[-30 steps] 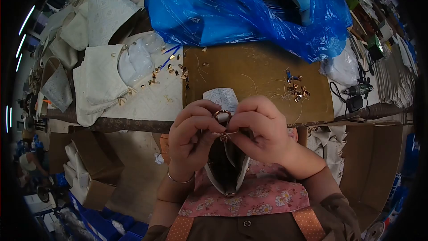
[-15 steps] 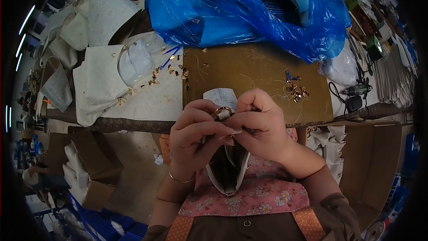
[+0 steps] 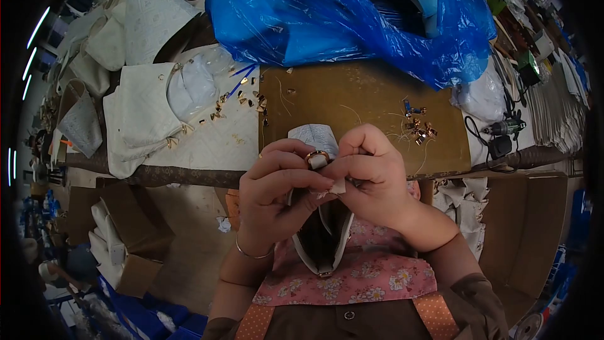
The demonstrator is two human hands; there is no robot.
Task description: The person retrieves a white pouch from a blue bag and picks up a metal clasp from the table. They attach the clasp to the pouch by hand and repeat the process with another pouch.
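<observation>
A white bag [image 3: 302,253] with a dark inside hangs open below my hands, against the pink flowered apron. My left hand [image 3: 277,182] is closed on a part of it near a gold ring [image 3: 317,158] with a white strap through it. Close beside it, my right hand [image 3: 372,173] pinches a small white tab [image 3: 338,187] between its fingers. A pale patterned flap [image 3: 313,135] of the bag rises behind the fingers. What lies under the fingertips is partly hidden.
Small gold metal pieces lie on the brown board [image 3: 352,107] and the white sheet [image 3: 233,145]. Blue plastic [image 3: 296,19] covers the back. White pieces [image 3: 141,107] are stacked left; a power drill [image 3: 505,127] lies right. Cardboard boxes [image 3: 522,233] stand below the table.
Both hands have shifted slightly. The small white tab between the fingertips shows more now. At the far left, a person's position has changed.
</observation>
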